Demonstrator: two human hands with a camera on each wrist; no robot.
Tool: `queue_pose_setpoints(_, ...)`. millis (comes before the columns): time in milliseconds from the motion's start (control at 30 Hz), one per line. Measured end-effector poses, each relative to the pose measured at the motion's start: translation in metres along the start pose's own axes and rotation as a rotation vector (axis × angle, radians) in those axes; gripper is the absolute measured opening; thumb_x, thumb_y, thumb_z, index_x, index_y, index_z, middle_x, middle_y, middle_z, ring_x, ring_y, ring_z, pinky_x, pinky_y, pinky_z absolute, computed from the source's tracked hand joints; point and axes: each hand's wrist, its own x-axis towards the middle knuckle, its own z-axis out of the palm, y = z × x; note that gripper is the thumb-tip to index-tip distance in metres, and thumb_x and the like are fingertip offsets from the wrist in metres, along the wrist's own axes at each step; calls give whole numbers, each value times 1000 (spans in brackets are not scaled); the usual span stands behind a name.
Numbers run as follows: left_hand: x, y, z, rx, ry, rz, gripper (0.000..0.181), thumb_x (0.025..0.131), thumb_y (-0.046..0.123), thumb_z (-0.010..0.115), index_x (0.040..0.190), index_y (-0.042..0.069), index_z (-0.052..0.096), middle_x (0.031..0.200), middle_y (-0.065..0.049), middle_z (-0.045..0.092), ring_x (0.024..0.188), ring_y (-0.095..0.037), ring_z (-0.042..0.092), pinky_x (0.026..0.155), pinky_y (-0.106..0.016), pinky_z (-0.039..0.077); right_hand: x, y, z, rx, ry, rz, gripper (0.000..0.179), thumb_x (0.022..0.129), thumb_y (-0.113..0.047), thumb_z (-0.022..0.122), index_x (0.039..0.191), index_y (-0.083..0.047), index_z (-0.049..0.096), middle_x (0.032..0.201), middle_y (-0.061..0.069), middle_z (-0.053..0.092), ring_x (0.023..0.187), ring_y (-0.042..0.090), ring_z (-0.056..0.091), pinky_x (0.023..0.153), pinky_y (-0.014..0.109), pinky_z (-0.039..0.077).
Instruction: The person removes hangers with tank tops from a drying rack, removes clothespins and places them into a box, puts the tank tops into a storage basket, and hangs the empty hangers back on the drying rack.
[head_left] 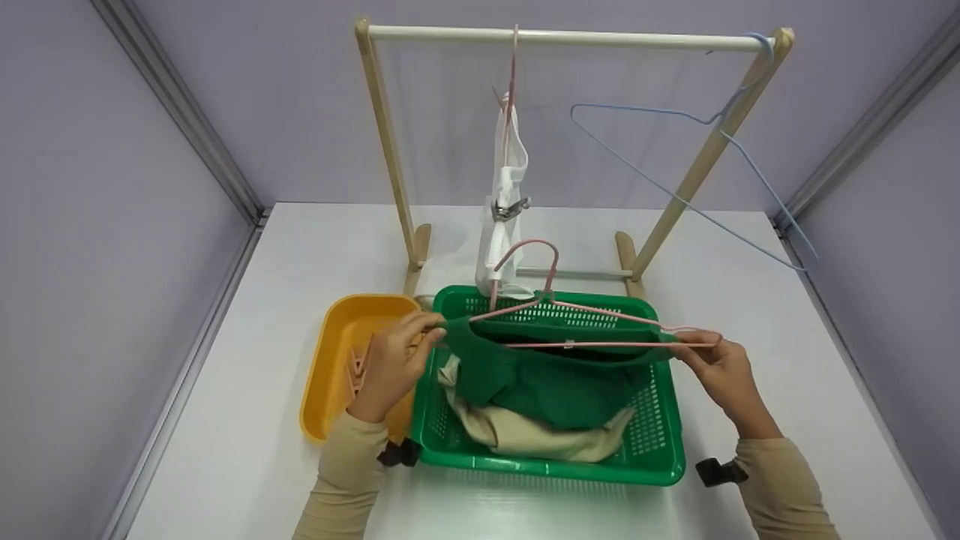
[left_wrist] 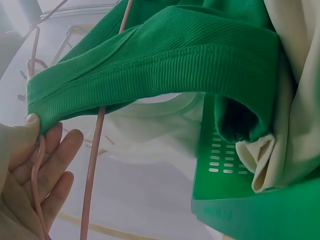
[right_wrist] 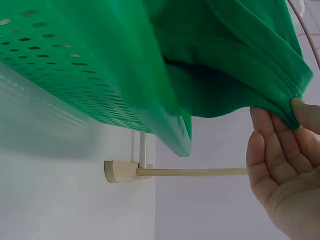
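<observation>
A green garment [head_left: 555, 386] with a ribbed edge stretches between both hands above the green basket [head_left: 551, 466]. My left hand [head_left: 394, 364] pinches one corner of that edge between thumb and fingers; the left wrist view shows a pink rod across its palm. At the opposite corner, my right hand [head_left: 724, 375] pinches the ribbed edge [right_wrist: 280, 92] beside the end of a pink hanger [head_left: 600, 345]. The hanger's lower bar runs along the garment's opening, its hook standing up toward the rack. Beige cloth [head_left: 540, 435] lies in the basket beneath the garment.
An orange tray [head_left: 319, 390] with pink clothespins [head_left: 355, 371] stands left of the basket. Behind, a wooden rack with a white rod [head_left: 637, 39] bears a white garment [head_left: 495, 225] on a pink hanger, with a metal clip [head_left: 510, 209], and a blue hanger [head_left: 637, 169] at right.
</observation>
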Motion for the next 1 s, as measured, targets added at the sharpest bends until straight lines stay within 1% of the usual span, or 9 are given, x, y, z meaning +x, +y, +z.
queue_pose_setpoints(100,-1,1,1,-8,-21,-10,18,92,11,62,107,3,69,104,-10,72,83,-16,68,77,-31,60,0,1,2,13,5,-11,16,88,4,63,103,8,67,99,-27,65,88,-11,65,78,7,53)
queue_pose_setpoints(233,-2,2,2,-46,-59,-46,20,94,12,59,109,3,68,105,-10,71,83,-15,67,78,-30,59,-1,2,2,3,8,-12,15,87,4,65,100,8,68,97,-23,67,86,-10,66,78,6,53)
queue_pose_setpoints(333,-3,3,4,-67,-86,-76,22,96,15,57,111,4,68,107,-11,70,85,-15,67,79,-29,59,-2,4,1,-6,1,6,16,87,1,65,101,8,68,95,-19,69,83,-9,67,79,6,53)
queue_pose_setpoints(433,-3,3,5,-79,-103,-97,23,97,16,57,113,4,67,109,-11,70,89,-17,67,81,-30,59,-3,5,0,-16,-9,34,18,89,-3,65,103,9,67,91,-21,69,80,-9,67,81,5,52)
queue_pose_setpoints(533,-3,3,6,-78,-105,-106,23,96,15,57,112,3,67,110,-11,70,91,-18,67,82,-32,58,-3,6,-1,-28,-15,61,20,90,-5,64,104,9,66,87,-25,67,79,-9,67,81,4,51)
queue_pose_setpoints(667,-2,2,7,-67,-98,-107,22,96,14,57,111,2,68,107,-12,70,87,-18,67,81,-33,59,-3,6,-2,-50,-21,81,21,92,-9,63,105,8,66,86,-28,65,79,-9,67,81,4,50)
queue_pose_setpoints(767,-2,1,7,-67,-97,-110,21,96,14,57,110,2,68,106,-11,70,85,-17,66,81,-32,59,-4,5,-3,-52,-23,86,22,92,-10,64,106,7,67,88,-28,65,80,-8,67,82,4,50)
queue_pose_setpoints(1000,-3,-1,8,-60,-94,-106,21,95,13,58,109,1,68,105,-12,71,87,-18,67,82,-33,59,-4,2,-5,-69,-20,84,24,89,-8,66,108,7,66,89,-27,66,83,-10,65,81,5,51)
